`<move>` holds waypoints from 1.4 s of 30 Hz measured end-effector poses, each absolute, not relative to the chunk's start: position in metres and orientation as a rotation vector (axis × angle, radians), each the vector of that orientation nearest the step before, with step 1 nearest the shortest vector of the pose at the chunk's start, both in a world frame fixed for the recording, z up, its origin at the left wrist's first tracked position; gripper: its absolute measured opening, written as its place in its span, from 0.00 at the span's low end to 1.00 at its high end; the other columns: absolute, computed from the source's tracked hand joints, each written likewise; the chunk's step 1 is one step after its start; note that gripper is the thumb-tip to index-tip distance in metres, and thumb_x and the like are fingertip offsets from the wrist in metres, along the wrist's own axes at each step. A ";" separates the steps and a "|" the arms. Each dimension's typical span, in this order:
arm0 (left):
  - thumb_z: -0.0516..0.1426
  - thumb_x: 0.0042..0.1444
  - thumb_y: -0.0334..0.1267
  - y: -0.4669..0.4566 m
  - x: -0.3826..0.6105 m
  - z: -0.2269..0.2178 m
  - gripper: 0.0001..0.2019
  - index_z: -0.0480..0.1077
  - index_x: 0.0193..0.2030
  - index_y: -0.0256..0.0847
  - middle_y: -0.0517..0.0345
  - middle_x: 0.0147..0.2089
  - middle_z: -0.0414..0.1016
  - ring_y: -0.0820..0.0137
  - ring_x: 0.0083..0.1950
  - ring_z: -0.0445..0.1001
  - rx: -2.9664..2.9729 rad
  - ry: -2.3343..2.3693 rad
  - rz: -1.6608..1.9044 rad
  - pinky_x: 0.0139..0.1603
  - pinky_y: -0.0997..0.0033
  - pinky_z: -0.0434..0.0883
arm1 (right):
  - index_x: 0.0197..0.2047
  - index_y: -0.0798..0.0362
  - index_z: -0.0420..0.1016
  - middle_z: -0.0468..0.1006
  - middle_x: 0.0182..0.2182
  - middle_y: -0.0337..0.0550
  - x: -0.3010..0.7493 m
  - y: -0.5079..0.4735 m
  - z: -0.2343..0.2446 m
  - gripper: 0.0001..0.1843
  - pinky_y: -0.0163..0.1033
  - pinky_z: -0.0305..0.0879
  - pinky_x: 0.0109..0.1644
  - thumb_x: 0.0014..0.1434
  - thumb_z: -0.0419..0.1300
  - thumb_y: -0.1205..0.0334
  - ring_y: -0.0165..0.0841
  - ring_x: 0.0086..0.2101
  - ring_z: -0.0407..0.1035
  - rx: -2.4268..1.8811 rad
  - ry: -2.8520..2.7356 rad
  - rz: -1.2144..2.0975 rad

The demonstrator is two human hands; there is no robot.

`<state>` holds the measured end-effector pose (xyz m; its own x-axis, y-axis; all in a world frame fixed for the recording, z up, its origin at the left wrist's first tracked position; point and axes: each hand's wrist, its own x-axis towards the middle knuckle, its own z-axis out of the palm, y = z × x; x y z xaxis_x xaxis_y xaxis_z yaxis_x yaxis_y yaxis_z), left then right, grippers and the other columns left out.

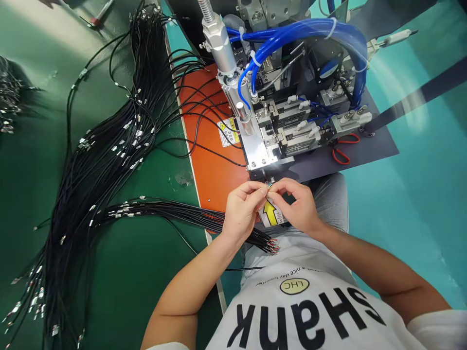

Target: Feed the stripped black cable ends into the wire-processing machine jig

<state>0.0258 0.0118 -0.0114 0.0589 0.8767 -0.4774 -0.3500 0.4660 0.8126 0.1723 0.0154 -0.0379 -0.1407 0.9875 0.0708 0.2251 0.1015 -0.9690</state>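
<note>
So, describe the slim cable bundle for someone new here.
Find the green table and its large black cable pile. Right of the pile's lower half, a slim bundle runs beneath the left hand. Unlike the pile, it runs sideways, its reddish tips gathered by the white shirt.

White shirt [299, 304], 5 o'clock, print inverted: "SHank", "LHC" in oval, "a nice day together". Yellow arrow [270, 212] sign, 4 o'clock, points to 12. Warning label [228, 132], 12 o'clock: characters too small.
</note>
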 end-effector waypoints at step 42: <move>0.56 0.60 0.23 -0.007 -0.011 -0.041 0.17 0.70 0.56 0.36 0.46 0.45 0.74 0.67 0.45 0.74 2.566 1.206 0.992 0.43 0.69 0.74 | 0.33 0.52 0.74 0.74 0.30 0.38 0.197 0.014 -0.041 0.05 0.38 0.64 0.38 0.62 0.62 0.63 0.31 0.32 0.67 -1.270 -1.267 1.421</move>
